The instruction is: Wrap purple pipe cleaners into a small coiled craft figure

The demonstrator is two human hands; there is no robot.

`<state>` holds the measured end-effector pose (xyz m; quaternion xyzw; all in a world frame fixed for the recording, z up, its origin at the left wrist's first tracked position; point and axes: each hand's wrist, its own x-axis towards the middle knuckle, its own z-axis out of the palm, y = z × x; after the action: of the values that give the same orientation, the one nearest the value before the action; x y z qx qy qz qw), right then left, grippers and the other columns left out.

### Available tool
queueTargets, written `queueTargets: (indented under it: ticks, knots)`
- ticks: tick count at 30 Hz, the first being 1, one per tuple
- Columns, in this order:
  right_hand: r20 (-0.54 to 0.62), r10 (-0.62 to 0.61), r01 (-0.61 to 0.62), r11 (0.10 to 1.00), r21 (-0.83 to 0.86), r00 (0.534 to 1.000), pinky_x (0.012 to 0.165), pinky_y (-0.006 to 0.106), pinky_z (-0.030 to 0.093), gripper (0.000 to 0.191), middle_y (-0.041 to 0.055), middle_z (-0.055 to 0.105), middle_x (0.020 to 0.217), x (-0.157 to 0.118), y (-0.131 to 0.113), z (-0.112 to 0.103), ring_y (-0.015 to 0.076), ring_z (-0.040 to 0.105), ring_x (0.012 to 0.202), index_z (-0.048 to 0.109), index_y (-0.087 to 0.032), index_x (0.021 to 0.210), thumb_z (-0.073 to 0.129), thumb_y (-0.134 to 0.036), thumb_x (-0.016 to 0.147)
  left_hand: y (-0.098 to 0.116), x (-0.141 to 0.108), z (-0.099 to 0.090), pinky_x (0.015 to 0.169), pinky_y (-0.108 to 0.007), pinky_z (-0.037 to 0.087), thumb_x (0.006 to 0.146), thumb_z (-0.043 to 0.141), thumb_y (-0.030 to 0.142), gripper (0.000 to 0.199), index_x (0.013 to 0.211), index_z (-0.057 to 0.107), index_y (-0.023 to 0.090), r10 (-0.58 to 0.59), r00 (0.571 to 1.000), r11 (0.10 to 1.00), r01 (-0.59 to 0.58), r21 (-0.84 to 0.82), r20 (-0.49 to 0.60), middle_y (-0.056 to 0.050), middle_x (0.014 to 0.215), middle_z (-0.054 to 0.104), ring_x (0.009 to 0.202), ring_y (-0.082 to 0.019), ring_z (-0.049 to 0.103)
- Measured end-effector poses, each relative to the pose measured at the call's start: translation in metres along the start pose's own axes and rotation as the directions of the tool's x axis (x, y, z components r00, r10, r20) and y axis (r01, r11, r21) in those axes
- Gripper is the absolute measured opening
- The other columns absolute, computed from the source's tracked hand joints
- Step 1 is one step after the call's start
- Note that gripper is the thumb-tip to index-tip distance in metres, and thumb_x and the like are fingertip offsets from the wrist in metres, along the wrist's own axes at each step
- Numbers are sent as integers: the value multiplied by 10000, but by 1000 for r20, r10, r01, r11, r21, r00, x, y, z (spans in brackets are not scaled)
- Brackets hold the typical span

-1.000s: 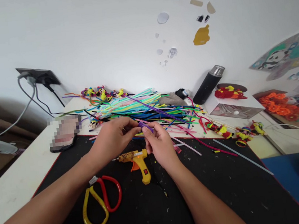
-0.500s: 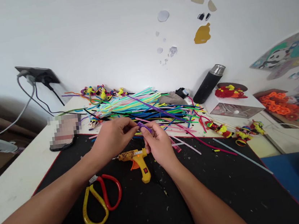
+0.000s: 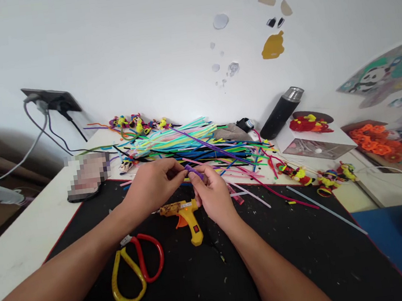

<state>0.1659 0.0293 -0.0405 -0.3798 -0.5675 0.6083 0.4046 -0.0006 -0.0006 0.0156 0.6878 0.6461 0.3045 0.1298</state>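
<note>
Between my two hands is a small purple fuzzy piece, which looks like coiled pipe cleaner. My right hand grips it between thumb and fingers. From the other side my left hand pinches at its left end with thumb and forefinger; the fingertips partly hide it. Just below the hands a yellow hot glue gun lies on the black mat, its small orange light lit. Nearer on the left rest scissors with one red and one yellow handle, their blades hidden under my left forearm.
Behind my hands lies a heap of colourful pipe cleaners. Small finished figures sit right and back left. A black thermos leans near a white box. A phone lies left, below a wall socket with cables.
Both hands keep almost the same pose on the purple piece. The whole view has shifted very slightly; nothing on the table has moved.
</note>
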Motion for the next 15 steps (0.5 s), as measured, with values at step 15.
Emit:
queueTargets:
  ticks: [15]
  knots:
    - [-4, 4, -4, 1000, -8, 1000, 393, 228, 348, 265, -97, 488, 535, 0, -1, 0, 116, 462, 391, 609, -235, 995, 639, -497, 971, 2, 1, 0, 600, -302, 401, 901, 612, 385, 269, 845, 794, 194, -30, 1000, 999, 30, -28, 8, -30, 743, 778, 632, -193, 648]
